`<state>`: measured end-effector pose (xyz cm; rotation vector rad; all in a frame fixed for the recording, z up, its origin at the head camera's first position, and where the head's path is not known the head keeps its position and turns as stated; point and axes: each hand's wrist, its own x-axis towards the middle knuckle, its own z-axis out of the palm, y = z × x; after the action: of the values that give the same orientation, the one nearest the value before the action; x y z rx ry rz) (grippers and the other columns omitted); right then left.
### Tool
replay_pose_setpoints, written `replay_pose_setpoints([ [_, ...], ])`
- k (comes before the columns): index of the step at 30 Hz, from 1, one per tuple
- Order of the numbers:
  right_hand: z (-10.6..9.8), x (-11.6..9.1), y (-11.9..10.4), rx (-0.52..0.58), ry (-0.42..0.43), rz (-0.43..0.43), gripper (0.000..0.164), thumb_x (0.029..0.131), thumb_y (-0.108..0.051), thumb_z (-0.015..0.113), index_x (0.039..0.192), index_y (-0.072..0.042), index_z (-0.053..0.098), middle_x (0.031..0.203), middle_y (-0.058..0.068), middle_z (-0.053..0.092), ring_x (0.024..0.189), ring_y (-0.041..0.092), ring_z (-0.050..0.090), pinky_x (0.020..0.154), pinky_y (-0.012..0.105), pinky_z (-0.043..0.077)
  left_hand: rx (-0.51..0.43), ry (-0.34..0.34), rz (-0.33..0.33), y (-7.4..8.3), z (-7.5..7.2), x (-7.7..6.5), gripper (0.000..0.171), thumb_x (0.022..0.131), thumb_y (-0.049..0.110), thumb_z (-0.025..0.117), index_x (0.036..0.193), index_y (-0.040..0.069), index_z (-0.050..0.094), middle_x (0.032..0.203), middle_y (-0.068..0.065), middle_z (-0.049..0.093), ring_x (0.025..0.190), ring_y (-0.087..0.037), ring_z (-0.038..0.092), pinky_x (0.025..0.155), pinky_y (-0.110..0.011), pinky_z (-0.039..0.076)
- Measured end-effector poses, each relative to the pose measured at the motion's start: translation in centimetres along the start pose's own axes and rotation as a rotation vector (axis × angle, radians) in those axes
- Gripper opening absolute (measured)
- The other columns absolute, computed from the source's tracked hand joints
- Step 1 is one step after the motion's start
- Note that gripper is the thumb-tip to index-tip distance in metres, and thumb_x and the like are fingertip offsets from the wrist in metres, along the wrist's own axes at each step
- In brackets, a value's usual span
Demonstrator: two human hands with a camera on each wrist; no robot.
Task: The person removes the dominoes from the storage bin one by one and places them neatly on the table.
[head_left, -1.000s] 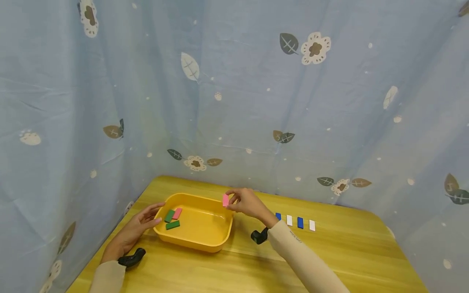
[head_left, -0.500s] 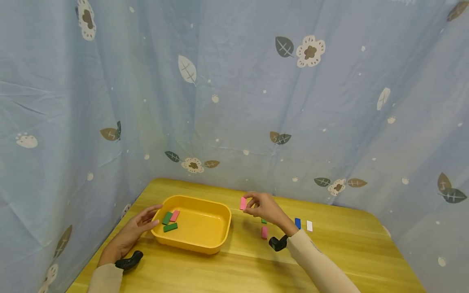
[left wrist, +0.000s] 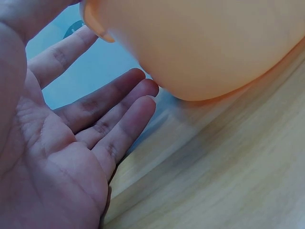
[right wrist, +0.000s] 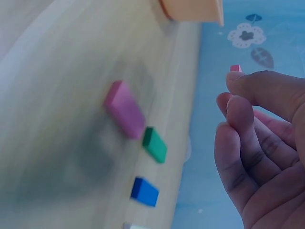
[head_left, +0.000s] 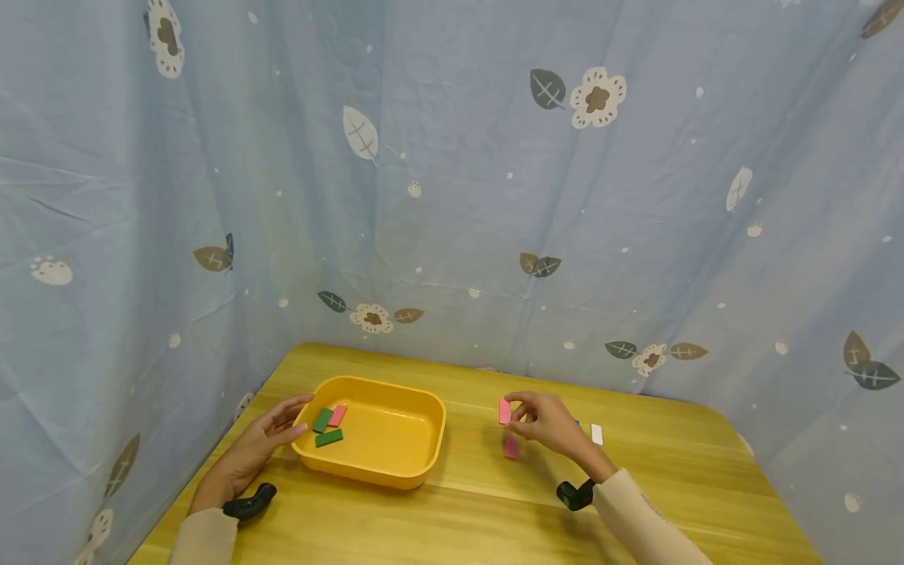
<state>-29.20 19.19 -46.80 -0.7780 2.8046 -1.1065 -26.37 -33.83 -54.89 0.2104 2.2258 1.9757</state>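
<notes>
One domino-shaped pink block (head_left: 504, 411) sits pinched between thumb and fingertip of my right hand (head_left: 549, 424), seemingly clear of the worktop (head_left: 424, 518) and to the right of the yellow tray (head_left: 384, 439); those fingers are nearly closed, with only the block between them, though which edges they meet I cannot tell; I judge it light, stiff and hard to break; its faces look smooth, so it might swivel if caught near one corner; a gentle squeeze across opposite edges, near the middle, should be the surest hold. My right forearm reaches in from the lower right, the spare fingers curled behind the pinch; nearby on the worktop lie a second pink block (right wrist: 125, 109), a green block (right wrist: 155, 144) and a blue block (right wrist: 145, 192), spaced so that one could be brushed by a low knuckle; my left hand (head_left: 256, 446) rests at the tray's left end, its fingers spread and mostly straight beside the rim and outer wall; no block is in that hand.
</notes>
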Motion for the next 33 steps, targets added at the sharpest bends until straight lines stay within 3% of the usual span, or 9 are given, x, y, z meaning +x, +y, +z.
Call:
replay_pose_setpoints([
  [5, -0.4, -1.4, 1.2, -0.047, 0.025, -0.005, 0.043, 0.093, -0.012, 0.077, 0.134, -0.004, 0.066, 0.086, -0.007, 0.072, 0.059, 0.009, 0.060, 0.056, 0.026, 0.052, -0.003, 0.000, -0.003, 0.0, -0.1, 0.0, 0.064, 0.103, 0.026, 0.066, 0.160, 0.019, 0.037, 0.164, -0.015, 0.029, 0.137, -0.015, 0.040, 0.096, -0.016, 0.045],
  [14, -0.6, -3.4, 2.7, -0.074, 0.048, 0.054, 0.040, 0.091, -0.010, 0.078, 0.130, -0.003, 0.068, 0.085, -0.008, 0.072, 0.061, 0.006, 0.058, 0.056, 0.025, 0.049, -0.023, -0.007, 0.008, -0.1, -0.1, -0.1, 0.064, 0.104, 0.024, 0.065, 0.160, 0.018, 0.036, 0.164, -0.016, 0.028, 0.125, 0.005, 0.046, 0.096, -0.016, 0.045],
  [24, -0.1, -4.6, 4.6, -0.078, 0.051, 0.087, 0.040, 0.088, -0.012, 0.082, 0.125, 0.000, 0.070, 0.082, -0.007, 0.071, 0.062, 0.004, 0.058, 0.055, 0.024, 0.049, -0.009, -0.008, 0.013, 0.0, -0.2, -0.1, 0.063, 0.104, 0.025, 0.064, 0.160, 0.018, 0.036, 0.164, -0.016, 0.028, 0.125, 0.005, 0.045, 0.096, -0.015, 0.044],
  [33, 0.8, -5.4, 5.9, -0.024, -0.005, 0.119, 0.045, 0.091, -0.017, 0.080, 0.130, 0.002, 0.067, 0.081, -0.007, 0.070, 0.062, 0.007, 0.059, 0.053, 0.025, 0.049, -0.012, 0.004, 0.007, 0.0, 0.0, 0.0, 0.064, 0.103, 0.025, 0.066, 0.160, 0.020, 0.037, 0.163, -0.015, 0.032, 0.126, 0.000, 0.048, 0.098, -0.020, 0.046],
])
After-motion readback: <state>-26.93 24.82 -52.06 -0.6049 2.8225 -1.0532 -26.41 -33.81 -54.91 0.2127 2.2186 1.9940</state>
